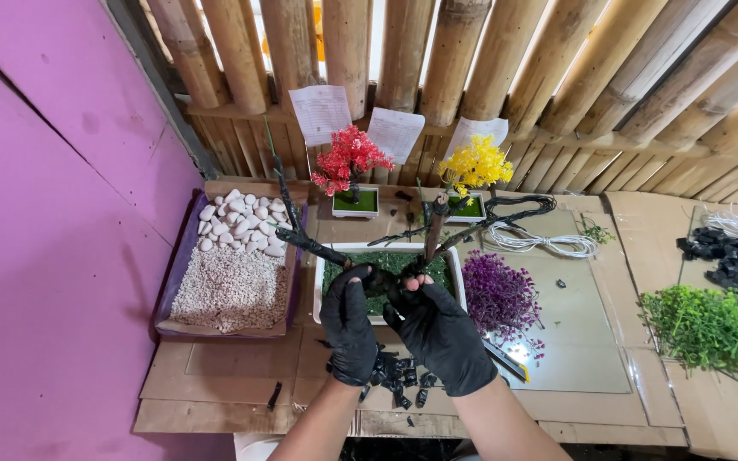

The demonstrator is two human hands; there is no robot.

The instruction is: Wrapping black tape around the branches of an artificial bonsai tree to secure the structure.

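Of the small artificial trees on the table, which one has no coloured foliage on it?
The bare dark-branched tree that both gloved hands, left hand and right hand, grip in the white tray. The red tree and yellow tree behind are leafy.

Single head cam, looked steeply down and fwd at 12 o'clock, close over workbench (241, 376), bamboo wall (489, 68) filled top, no 2nd view.

Your black-gloved left hand (349, 327) and right hand (440, 335) frame a white rectangular tray of green moss (326, 269); you see red (348, 159), yellow (475, 162) and purple (498, 294) foliage, white pebbles (241, 220).
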